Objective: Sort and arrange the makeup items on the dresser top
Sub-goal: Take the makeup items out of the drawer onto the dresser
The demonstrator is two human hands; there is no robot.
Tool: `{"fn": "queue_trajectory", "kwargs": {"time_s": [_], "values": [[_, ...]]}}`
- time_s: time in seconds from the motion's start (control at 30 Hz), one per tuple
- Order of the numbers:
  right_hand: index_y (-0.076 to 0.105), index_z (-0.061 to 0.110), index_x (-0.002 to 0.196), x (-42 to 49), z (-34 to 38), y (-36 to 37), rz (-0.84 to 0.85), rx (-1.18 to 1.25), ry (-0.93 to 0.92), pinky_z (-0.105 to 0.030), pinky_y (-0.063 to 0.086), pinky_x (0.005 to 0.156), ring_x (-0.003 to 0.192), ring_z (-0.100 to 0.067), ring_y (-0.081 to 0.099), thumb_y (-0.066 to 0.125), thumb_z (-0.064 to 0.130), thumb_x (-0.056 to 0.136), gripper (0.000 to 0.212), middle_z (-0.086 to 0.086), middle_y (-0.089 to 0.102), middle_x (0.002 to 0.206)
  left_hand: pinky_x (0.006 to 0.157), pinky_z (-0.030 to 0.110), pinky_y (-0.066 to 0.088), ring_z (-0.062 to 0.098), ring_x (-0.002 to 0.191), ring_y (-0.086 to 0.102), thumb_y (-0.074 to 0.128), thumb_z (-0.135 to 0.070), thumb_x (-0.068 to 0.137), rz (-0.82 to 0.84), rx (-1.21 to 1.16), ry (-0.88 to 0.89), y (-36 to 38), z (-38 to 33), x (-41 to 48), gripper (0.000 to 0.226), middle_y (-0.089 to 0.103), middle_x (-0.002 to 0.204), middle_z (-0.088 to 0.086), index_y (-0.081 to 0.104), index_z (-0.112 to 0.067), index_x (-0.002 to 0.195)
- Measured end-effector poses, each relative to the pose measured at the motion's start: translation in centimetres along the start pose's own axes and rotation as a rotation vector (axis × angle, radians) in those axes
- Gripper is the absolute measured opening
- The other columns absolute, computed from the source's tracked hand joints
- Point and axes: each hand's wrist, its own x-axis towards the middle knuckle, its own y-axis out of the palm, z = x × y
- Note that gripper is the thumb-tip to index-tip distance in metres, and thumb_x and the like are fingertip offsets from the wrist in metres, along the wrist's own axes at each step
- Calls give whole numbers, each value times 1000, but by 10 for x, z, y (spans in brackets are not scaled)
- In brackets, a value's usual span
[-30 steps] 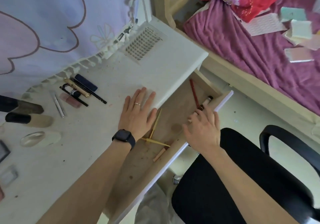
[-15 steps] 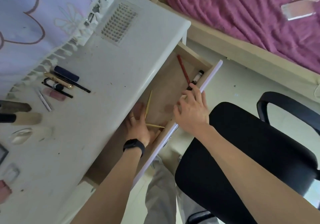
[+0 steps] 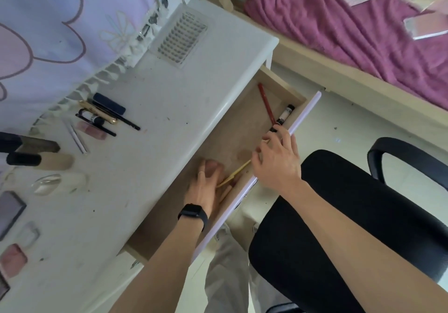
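Along the left edge, a dark palette (image 3: 9, 209) and a pink compact (image 3: 13, 259) are cut off by the frame, as are the caps of two foundation bottles (image 3: 48, 161) lying on the white dresser top (image 3: 150, 167). The small labels on the makeup cannot be read. The fingertips of the left hand (image 3: 206, 186) are blurred and folded under, so what lies beneath them is hidden.

That hand is placed inside the open drawer (image 3: 237, 128), knuckles up, fingers curled, just beside the near ends of some thin yellow sticks (image 3: 238, 169). Whether a stick is actually held cannot be told. The right hand (image 3: 276, 162) is laid over the lavender drawer front (image 3: 301, 116), its fingers bent over the top edge and reaching inside, the thumb close to the far tip of a yellow stick.

Farther right in the drawer, a red pencil (image 3: 266, 104) and a black-capped tube (image 3: 285, 115) are seen side by side. On the dresser top, a dark blue case (image 3: 109, 103), a gold tube (image 3: 97, 112) and black pencils (image 3: 121, 118) are clustered near the fringed cloth, with a clear puff (image 3: 47, 184) nearer.
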Motion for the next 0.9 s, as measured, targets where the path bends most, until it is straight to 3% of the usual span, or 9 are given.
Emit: {"fn": "queue_trajectory", "kwargs": {"time_s": [0.13, 0.2, 0.3, 0.37, 0.43, 0.53, 0.63, 0.77, 0.9], "values": [[68, 22, 105, 5, 3, -14, 139, -269, -12, -62, -10, 119, 136, -22, 34, 21, 46, 100, 53, 1, 58, 125, 64, 37, 46, 41, 96, 63, 40, -37, 96, 67, 78, -49, 4, 10, 8, 33, 18, 158, 19, 32, -38, 128], [66, 23, 106, 13, 6, -25, 198, -401, -45, -65, -23, 111, 123, -24, 49, 20, 48, 98, 53, 1, 63, 111, 62, 36, 44, 41, 95, 65, 50, -47, 95, 74, 53, -91, 4, 16, 11, 41, 22, 156, 22, 27, -40, 128], [64, 22, 107, 39, 10, -39, 283, -504, -44, -65, -5, 115, 116, -27, 56, 32, 49, 95, 44, -1, 63, 108, 60, 35, 43, 38, 96, 66, 62, -47, 91, 90, 11, -155, 4, 17, 13, 59, 25, 154, 20, 24, -38, 135], [64, 22, 119, 64, 11, -44, 344, -549, -19, -59, 15, 117, 128, -31, 47, 44, 46, 94, 40, -5, 59, 127, 61, 34, 43, 36, 99, 66, 66, -53, 87, 97, 22, -172, 4, 16, 14, 69, 22, 157, 20, 27, -31, 139], [61, 22, 130, 85, 8, -44, 454, -557, 39, -53, 22, 117, 137, -32, 33, 52, 45, 94, 43, -7, 49, 143, 62, 34, 42, 34, 99, 67, 66, -60, 84, 81, 27, -167, 3, 14, 12, 73, 23, 158, 20, 32, -26, 138], [51, 24, 141, 102, 6, -39, 593, -663, 95, -50, 24, 116, 143, -32, 22, 48, 50, 96, 52, -6, 39, 153, 60, 33, 42, 31, 93, 66, 68, -56, 85, 65, -15, -136, 2, 19, 6, 66, 42, 142, 15, 36, -21, 132], [50, 30, 143, 110, 6, -37, 568, -787, 47, -49, 24, 115, 144, -29, 21, 49, 42, 96, 49, -3, 36, 155, 59, 31, 37, 27, 96, 66, 68, -54, 86, 40, -120, -88, -2, 24, 0, 54, 60, 119, 2, 43, -21, 122], [40, 27, 151, 113, 6, -38, 564, -850, -13, -49, 22, 115, 147, -28, 19, 45, 35, 96, 55, -3, 32, 159, 68, 34, 48, 30, 102, 66, 65, -55, 88, -19, -253, -85, -6, 32, -11, 53, 64, 117, 2, 46, -21, 124], [46, 26, 146, 114, 6, -42, 583, -850, -44, -50, 23, 115, 145, -28, 24, 46, 29, 94, 51, -5, 39, 154, 79, 35, 54, 22, 99, 64, 64, -60, 86, -121, -453, -62, -8, 37, -28, 54, 65, 112, -1, 50, -23, 123]]}}
